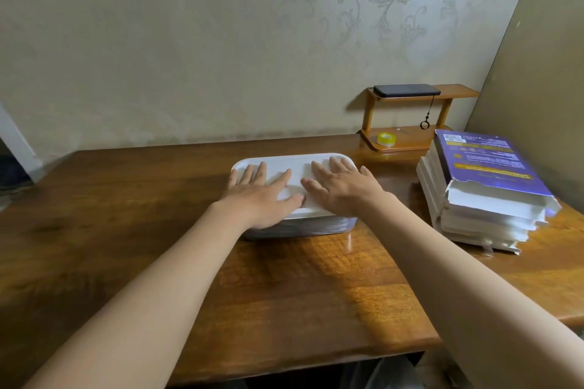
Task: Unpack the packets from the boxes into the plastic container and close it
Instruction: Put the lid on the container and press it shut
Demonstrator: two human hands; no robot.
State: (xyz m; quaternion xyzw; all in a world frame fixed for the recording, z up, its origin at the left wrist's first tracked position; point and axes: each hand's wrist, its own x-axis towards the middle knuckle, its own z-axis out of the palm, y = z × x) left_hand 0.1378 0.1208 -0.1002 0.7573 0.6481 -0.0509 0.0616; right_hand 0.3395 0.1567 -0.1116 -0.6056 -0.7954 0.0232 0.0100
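Two hands flat on white lid (292, 164) of plastic container (303, 226), centre of frame, on wooden table (284, 287). Left hand (262, 196) spread palm-down over near-left part of lid, fingers fanned toward far-left corner, thumb along near edge. Right hand (341, 188) likewise spread palm-down over right half, fingers toward far-right corner. Neither hand pinching or gripping anything. Dark contents dimly visible through clear front wall below lid; packets themselves not distinguishable. Stack of opened boxes (483, 196) at right of frame, well apart from container, torn purple one uppermost; whether emptied not determinable. Small wooden shelf (410, 139) at upper right, with yellow tape roll (385, 139) below and dark phone (407, 90) on top.

Step in hand, as judged: pressing lid shut, task near completion. For a good seal: even downward pressure, palms worked outward to each corner and along every edge. Near-right corner and far edge uncovered, so likeliest to sit proud; worth a check before release.
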